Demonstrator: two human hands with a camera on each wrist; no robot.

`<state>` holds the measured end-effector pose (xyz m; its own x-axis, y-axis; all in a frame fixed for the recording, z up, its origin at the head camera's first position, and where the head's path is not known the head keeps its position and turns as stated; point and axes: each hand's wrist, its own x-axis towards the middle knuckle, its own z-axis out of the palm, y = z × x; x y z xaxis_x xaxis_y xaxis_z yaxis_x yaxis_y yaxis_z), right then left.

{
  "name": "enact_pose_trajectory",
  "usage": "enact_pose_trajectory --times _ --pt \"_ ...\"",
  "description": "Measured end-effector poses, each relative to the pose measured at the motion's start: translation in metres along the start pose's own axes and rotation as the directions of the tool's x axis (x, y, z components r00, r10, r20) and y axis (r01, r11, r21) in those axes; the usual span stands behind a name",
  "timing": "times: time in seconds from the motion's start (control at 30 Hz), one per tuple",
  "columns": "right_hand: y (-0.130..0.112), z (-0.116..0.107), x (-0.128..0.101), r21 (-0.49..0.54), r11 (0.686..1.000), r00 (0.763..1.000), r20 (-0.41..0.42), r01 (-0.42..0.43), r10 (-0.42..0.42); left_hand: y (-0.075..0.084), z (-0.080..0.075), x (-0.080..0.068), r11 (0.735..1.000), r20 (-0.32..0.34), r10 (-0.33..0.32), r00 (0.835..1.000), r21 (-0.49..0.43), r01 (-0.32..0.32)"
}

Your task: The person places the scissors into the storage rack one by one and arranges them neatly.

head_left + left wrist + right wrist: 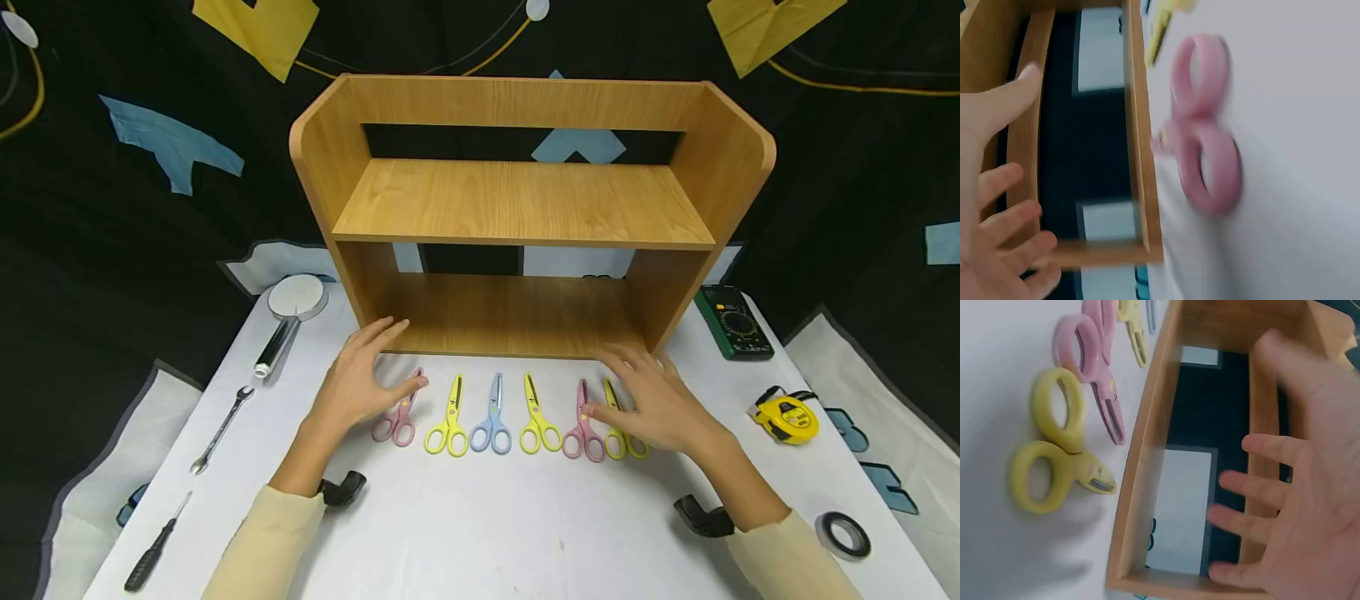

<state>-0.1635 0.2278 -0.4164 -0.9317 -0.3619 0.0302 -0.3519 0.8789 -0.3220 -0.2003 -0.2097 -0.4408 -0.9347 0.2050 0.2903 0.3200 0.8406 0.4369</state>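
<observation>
While your left hand hovers with fingers spread and relaxed, holding nothing, its thumb sits just beside the pink scissors at the row's left end — six pairs lined up before the wooden shelf. Over on the right, your right hand spreads open too, empty — above the yellow scissors.

Head view is bright and evenly lit, sharp, bowed at its edges. Soft shadows sit under both hands. Both wrist views are smeared with motion blur, scissors beside the left hand especially.
</observation>
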Motion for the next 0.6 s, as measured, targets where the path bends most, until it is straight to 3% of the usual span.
enact_pose_trajectory --times 0.1,0.27,0.43,0.6 --pt "0.005 0.001 -0.013 0.085 0.996 1.0 0.004 -0.025 0.025 -0.015 -0.006 -0.004 0.996 -0.125 -0.025 0.992 -0.093 0.014" --pt "0.014 0.009 -0.035 0.229 0.97 0.997 0.015 -0.077 0.075 -0.037 -0.008 -0.002 0.965 -0.258 -0.143 0.955 -0.249 0.078" --pt "0.021 0.025 -0.052 0.323 0.938 0.99 -0.01 -0.13 0.141 -0.055 -0.005 0.002 0.902 -0.274 -0.294 0.916 -0.397 0.171" --pt "0.026 0.039 -0.065 0.322 0.911 0.964 0.017 -0.258 0.267 -0.065 -0.003 0.007 0.853 -0.256 -0.369 0.893 -0.475 0.216"
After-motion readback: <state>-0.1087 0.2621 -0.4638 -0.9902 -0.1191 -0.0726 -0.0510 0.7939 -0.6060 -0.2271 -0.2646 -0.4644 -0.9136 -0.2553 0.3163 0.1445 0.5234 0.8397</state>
